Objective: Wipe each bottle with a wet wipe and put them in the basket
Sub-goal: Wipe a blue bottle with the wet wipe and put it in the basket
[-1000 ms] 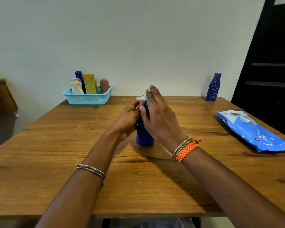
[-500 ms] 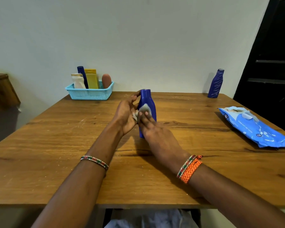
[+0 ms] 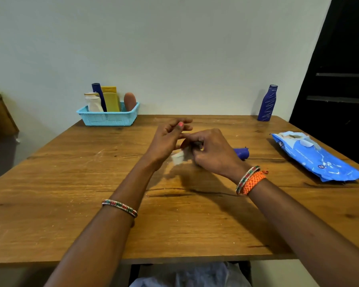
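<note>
Mid-wipe on a blue bottle (image 3: 241,153): only its end pokes out past the right hand (image 3: 214,151), lying roughly sideways just above the table (image 3: 71,183); whether it touches the wood I can't tell. Right hand fingers are curled around something, the bottle body as best I can judge, though the grip itself is behind the knuckles. The wet wipe (image 3: 178,158) is a small white wad between the two hands, blurred; looks pinched at the right fingertips, not certain. Left hand (image 3: 168,137) is loosely spread, fingers half-curled, gripping nothing I can make out. To do this step well: steady the bottle with one hand, wrap the wipe round the body and rotate the bottle rather than the wipe, cover the neck and base too, then refold to a clean face. Basket (image 3: 108,118) sits at the far left edge with four bottles standing in it; one more blue bottle (image 3: 266,103) stands far right by the wall, not yet done by the look of it. Wipes pack (image 3: 313,156) lies to the right, flap apparently open. Hard to read: the held bottle's cap, and how much of it is already wiped.
</note>
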